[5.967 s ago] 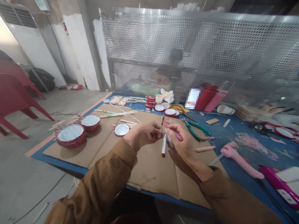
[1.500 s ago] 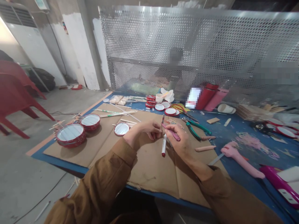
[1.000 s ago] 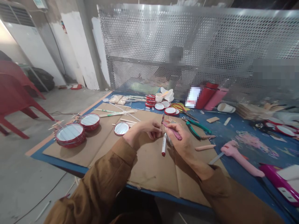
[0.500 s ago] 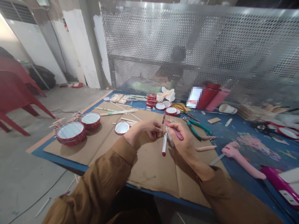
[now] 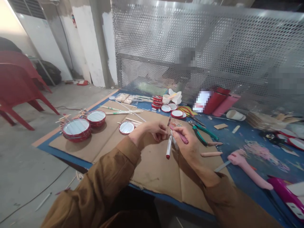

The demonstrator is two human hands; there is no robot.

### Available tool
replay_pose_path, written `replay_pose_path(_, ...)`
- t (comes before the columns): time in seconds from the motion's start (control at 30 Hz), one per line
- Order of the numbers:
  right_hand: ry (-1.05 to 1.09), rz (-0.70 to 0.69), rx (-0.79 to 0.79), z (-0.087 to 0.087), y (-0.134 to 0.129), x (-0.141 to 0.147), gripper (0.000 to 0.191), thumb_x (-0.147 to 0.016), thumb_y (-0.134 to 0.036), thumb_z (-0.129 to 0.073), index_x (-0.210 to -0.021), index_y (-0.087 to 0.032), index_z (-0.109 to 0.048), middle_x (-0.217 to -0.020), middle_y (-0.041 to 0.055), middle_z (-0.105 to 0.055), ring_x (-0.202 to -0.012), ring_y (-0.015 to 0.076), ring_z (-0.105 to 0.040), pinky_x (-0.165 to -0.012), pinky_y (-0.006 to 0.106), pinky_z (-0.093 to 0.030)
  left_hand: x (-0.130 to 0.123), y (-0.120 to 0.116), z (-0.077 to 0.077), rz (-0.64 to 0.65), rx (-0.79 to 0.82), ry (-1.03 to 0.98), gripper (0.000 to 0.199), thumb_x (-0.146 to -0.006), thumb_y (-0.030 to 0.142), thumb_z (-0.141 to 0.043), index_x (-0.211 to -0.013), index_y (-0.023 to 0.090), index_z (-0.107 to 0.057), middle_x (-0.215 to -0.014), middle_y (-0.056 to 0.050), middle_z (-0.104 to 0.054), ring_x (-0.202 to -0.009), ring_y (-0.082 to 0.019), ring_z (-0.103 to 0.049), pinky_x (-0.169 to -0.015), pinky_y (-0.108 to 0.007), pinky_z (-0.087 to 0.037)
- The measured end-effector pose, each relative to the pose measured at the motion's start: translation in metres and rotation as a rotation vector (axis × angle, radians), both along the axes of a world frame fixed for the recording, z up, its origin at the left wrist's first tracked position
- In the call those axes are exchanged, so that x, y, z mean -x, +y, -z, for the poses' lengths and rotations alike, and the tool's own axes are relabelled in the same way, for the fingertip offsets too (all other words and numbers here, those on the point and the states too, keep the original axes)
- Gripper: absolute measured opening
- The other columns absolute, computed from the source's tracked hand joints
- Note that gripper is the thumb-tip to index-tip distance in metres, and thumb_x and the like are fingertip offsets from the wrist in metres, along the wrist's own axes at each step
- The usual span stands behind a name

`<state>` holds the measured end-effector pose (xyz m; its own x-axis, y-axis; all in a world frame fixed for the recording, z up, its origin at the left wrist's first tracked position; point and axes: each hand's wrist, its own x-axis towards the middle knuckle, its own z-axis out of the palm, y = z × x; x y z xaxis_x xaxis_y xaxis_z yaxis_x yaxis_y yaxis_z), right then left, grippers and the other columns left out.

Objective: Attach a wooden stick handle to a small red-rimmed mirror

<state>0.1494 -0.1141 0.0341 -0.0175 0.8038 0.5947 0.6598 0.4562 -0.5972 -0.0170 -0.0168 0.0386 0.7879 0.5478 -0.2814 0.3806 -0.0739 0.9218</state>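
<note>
Above a brown cardboard sheet (image 5: 152, 171), my two hands meet near the middle. My left hand (image 5: 156, 131) is closed in a pinch around a thin dark strip (image 5: 169, 121) that points away from me. The fingers of my right hand (image 5: 184, 137) wrap round a purple-handled tool (image 5: 182, 137), whose tip is hidden near the left fingertips. A white marker with a red end (image 5: 168, 148) lies just below the fingers. Left of my hands is a small round red-rimmed drum (image 5: 126, 127), with thin wooden sticks beside it.
Two red drums with sticks (image 5: 76, 129) stand at the left. Green-handled pliers (image 5: 199, 134), a pink glue gun (image 5: 251, 171), rubber bands (image 5: 266, 152) and a magenta power strip (image 5: 285, 196) are at the right. Behind are a phone (image 5: 201, 100), a red bottle (image 5: 216, 99) and a perforated metal screen (image 5: 152, 41).
The view has shifted slightly, so most things sit a little further right. My hands keep nearly the same pose and hold the same things.
</note>
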Motion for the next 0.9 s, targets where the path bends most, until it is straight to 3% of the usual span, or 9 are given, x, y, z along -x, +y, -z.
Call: replay_pose_path(0.9, 0.067, 0.027, 0.012, 0.0039, 0.0009, -0.0013, 0.018, -0.088, -0.039, -0.055, -0.091, -0.023, -0.064, -0.090, 0.0059, -0.069, -0.085, 0.0228, -0.064, -0.079, 0.040, -0.050, -0.0005, 0.0006, 0.0011, -0.006, 0.008, -0.014, 0.011, -0.080, 0.019, -0.056, -0.070, 0.013, -0.058, -0.059, 0.001, -0.061, -0.053, -0.009, -0.059, -0.057, -0.022, -0.051)
